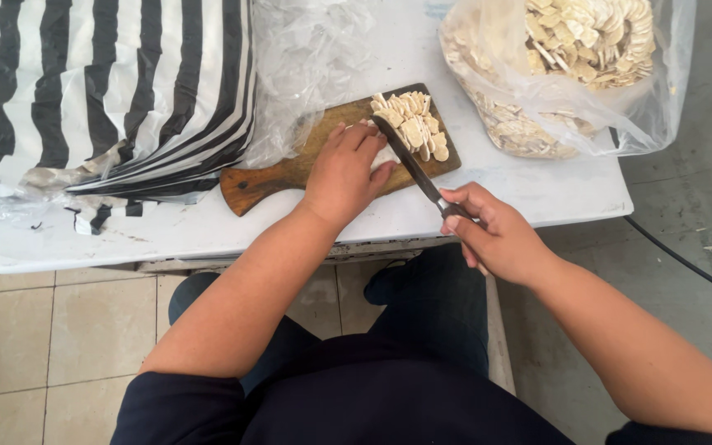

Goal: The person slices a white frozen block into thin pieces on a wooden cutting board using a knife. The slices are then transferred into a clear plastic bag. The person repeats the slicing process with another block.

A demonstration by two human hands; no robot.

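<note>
My right hand [492, 235], nearest me past the desk's [537, 194] front edge, has its fingers wrapped around the knife [414, 165] handle. Blade angles onto the cutting board [290, 169]. My left hand [344, 173] presses fingers curled over a pale lump [384, 156] at the board's middle; it looks soft, probably slippery, so I pin it from above. Cut slices [414, 128] lie beside the blade. At the far right corner, a clear plastic bag [653, 115] holds many more slices.
</note>
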